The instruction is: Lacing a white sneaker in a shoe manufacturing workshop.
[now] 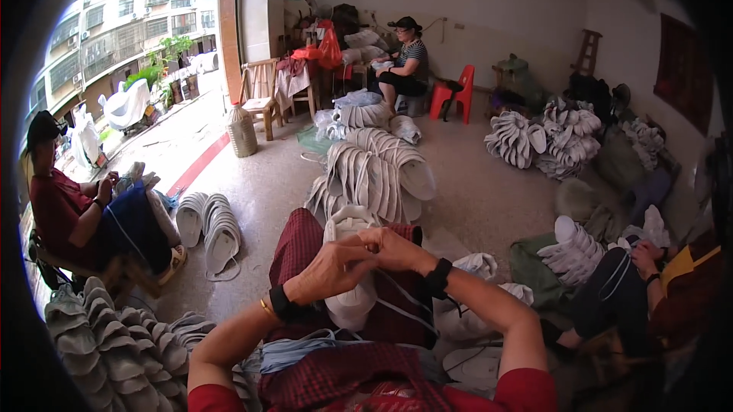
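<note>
A white shoe [353, 305] lies lengthwise across my lap, on a dark red checked apron [294, 248]. Above its middle my left hand [330, 265] and my right hand [398, 250] meet, fingers bent and pinched together. Whatever sits between the fingertips is too small to make out, and the hands cover part of the shoe. A bundle of pale blue laces [299, 352] rests at my waist, and one pale lace [405, 297] trails over the apron beside my right wrist.
Nested white shoe uppers [374, 175] stand in front of my knees; more rows [220, 232] and a grey pile [107, 343] are at left. Seated people work at left [65, 206], right [679, 282] and back [410, 57]. A red chair [453, 93] stands behind.
</note>
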`<state>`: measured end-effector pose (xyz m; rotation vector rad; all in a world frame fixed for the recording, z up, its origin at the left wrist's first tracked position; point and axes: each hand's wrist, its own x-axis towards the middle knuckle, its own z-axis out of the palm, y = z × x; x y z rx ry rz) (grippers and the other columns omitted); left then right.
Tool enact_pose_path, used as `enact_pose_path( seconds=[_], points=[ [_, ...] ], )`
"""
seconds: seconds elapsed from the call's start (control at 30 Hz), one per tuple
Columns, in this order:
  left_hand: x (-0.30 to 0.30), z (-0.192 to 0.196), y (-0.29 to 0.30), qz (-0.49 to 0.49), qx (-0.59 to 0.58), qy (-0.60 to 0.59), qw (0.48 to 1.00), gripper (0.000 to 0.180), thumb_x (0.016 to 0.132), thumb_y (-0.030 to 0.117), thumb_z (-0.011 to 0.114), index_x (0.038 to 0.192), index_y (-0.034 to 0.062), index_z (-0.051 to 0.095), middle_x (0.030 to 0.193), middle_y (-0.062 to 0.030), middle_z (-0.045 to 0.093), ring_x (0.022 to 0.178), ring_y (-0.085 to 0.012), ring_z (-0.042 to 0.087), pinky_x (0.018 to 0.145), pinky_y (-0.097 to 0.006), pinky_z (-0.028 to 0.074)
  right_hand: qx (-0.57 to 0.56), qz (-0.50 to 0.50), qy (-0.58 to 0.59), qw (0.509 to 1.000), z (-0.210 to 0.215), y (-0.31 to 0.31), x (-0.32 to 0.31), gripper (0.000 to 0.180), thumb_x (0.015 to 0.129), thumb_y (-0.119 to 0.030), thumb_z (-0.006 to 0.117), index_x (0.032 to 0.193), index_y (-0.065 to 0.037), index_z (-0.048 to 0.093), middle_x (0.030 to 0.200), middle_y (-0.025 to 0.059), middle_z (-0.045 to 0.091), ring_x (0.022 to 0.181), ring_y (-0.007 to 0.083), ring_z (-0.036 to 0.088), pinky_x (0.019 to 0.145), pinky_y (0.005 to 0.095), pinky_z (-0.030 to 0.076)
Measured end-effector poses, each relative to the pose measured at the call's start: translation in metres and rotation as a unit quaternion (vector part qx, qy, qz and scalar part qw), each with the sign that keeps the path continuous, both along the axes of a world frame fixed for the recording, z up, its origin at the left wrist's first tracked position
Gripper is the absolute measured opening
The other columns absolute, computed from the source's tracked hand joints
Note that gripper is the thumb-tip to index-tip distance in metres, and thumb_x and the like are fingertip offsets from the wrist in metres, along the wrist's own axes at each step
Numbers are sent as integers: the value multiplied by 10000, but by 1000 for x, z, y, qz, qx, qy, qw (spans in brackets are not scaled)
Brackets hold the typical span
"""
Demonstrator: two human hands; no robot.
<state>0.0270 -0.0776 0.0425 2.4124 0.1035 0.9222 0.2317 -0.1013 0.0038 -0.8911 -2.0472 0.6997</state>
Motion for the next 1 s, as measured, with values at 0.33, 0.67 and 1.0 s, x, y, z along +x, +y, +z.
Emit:
enact_pose_path(
  seconds=[0.33,0.67,1.0],
  points=[
    [-206,-48,165,357,-259,-113,890,289,982,234,538,1067,22,714,848,-62,695,700,-125,642,582,-260,493,-135,-299,436,838,-37,-40,152,238,981,-179,546,1123,-28,664,978,74,707,819,97,639,652,200,489],
    [-238,-6,198,613,123,8,781,464,855,186,754,1294,94,631,1102,-152,658,937,-223,661,828,-335,517,-141,-533,135,823,-47,-73,219,260,904,-95,601,1140,11,632,1056,122,709,758,157,685,628,235,518],
    [-23,-34,-4,212,134,51,967,287,721,242,824,863,74,640,899,-110,536,906,-322,520,843,-445,420,172,-279,-187,926,3,-39,7,248,779,-47,687,1017,-25,625,1093,147,628,1049,331,588,862,417,496]
  ],
)
